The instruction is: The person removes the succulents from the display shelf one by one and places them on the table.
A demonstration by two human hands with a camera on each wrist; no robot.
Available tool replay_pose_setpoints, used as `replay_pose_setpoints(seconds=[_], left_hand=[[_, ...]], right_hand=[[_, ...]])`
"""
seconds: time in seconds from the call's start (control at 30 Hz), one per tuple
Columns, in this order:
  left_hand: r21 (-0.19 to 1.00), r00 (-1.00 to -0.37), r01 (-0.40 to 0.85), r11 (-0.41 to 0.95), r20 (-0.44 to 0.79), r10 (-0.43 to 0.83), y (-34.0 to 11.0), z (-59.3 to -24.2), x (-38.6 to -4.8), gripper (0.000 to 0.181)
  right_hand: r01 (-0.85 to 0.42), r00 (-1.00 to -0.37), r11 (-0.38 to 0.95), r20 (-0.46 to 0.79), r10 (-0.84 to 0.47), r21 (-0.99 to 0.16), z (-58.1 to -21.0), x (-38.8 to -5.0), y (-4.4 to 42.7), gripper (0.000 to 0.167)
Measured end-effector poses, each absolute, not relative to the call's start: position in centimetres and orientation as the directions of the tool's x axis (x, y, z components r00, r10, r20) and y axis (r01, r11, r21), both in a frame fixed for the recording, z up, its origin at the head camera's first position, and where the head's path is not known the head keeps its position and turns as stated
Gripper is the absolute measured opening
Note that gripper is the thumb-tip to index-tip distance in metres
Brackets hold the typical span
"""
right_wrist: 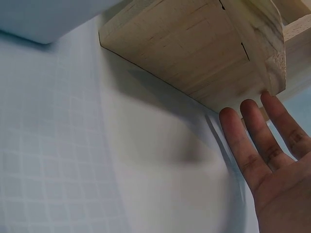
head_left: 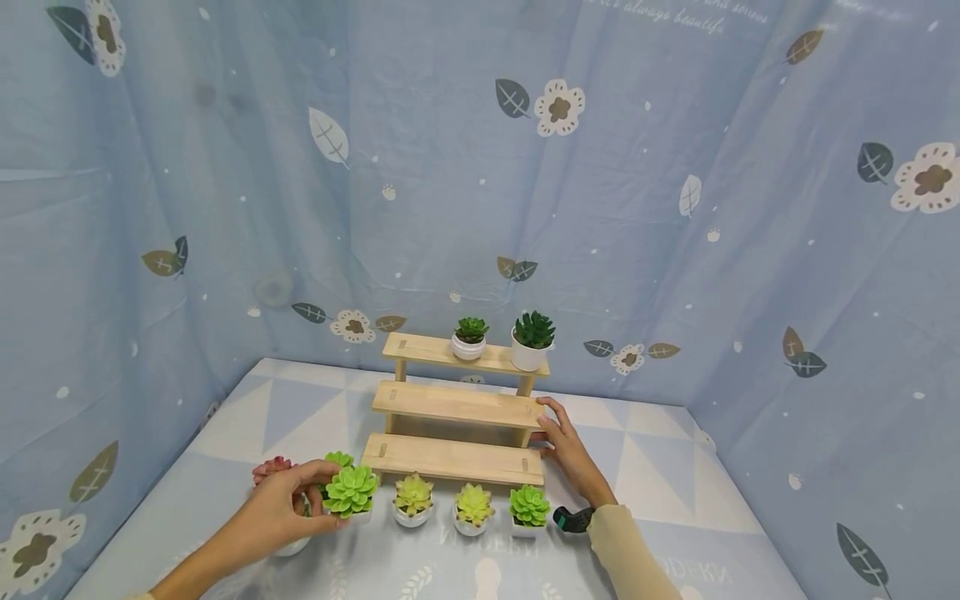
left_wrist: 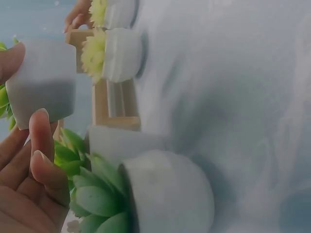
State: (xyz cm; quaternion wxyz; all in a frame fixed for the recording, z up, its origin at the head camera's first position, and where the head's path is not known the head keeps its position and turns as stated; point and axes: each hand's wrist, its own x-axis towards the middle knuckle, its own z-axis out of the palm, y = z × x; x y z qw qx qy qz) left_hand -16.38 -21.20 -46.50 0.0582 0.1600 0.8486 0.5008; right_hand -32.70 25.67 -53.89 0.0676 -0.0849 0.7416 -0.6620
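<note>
My left hand [head_left: 273, 512] pinches a small succulent [head_left: 351, 490] with bright green leaves by its white pot [left_wrist: 46, 80], held above the table. At the right end of a three-tier wooden stand [head_left: 457, 404], my right hand [head_left: 570, 454] touches the middle shelf. Its visible fingers [right_wrist: 262, 133] are straight in the right wrist view, one tip against the wood. Two dark green succulents, one in a ribbed pot [head_left: 468, 348] and one in a taller pot [head_left: 528, 357], stand on the top shelf. The lower two shelves hold nothing.
Before the stand sit two yellow-green succulents [head_left: 412, 497] and a green one [head_left: 529, 507]. Partly behind my left hand are a reddish succulent [head_left: 272, 468] and another green one [head_left: 339, 458]. A blue patterned curtain [head_left: 450, 167] surrounds the table [head_left: 660, 467].
</note>
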Motion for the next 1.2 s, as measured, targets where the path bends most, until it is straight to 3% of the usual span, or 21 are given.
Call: replay_pose_setpoints(seconds=[0.43,0.8,1.03,1.2], left_hand=[[0.794,-0.925,0.299,0.53,0.105,0.365,-20.4,-48.1,-16.0,0.064],[0.724,-0.953,0.285,0.628,0.143,0.267,-19.5,-48.3,-15.3,0.064],[0.603,-0.913,0.408,0.686,0.285,0.292,-19.3,-48.8,-15.2,0.065],[0.622,-0.927,0.376,0.687,0.246,0.284,-19.3,-48.9,-15.1,0.067]], right_hand=[[-0.049,-0.974,0.096,0.026,-0.225,-0.994,-53.8,-32.6,25.7,0.055],[-0.029,-0.978,0.09,0.01,-0.211,-0.995,-53.9,-32.7,25.7,0.052],[-0.028,-0.977,0.086,0.01,-0.211,-0.996,-53.9,-32.7,25.8,0.052],[-0.024,-0.977,0.087,0.005,-0.213,-0.996,-53.9,-32.8,25.8,0.05]])
